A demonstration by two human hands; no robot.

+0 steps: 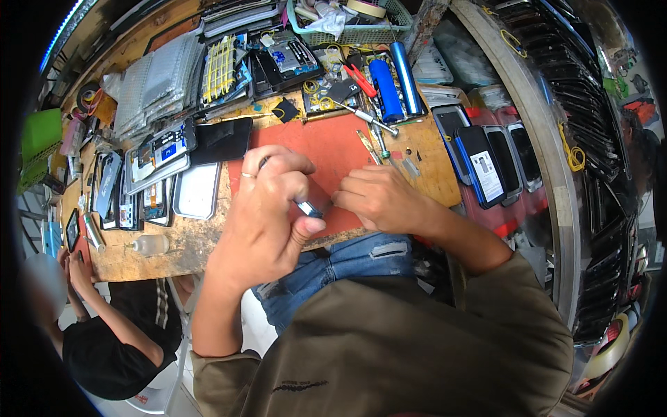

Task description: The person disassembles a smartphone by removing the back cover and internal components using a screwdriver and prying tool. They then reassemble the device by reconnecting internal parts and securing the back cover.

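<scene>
My left hand (pixel 274 198), raised over the red mat (pixel 281 137), is closed, with a ring on one finger. Between its thumb and curled fingers it pinches a small dark object with a shiny end (pixel 309 209); the rest of that object is hidden. To its right my right hand (pixel 379 197) is low over the mat, its fingers curled together. Whatever those fingers may hold is out of sight. Beyond the right hand lie tweezers (pixel 368 147) and a green-tipped screwdriver (pixel 383 144). A silver screwdriver (pixel 367 117) is farther back.
Two blue cylinders (pixel 385 90) stand beside red-handled pliers (pixel 360 80). Opened phones (pixel 163 149) and bubble-wrap sleeves (pixel 156 90) crowd the left. More phones (pixel 484 167) lie at the right. A small bottle (pixel 151 244) is near the front edge; a co-worker's hands (pixel 78 271) are at far left.
</scene>
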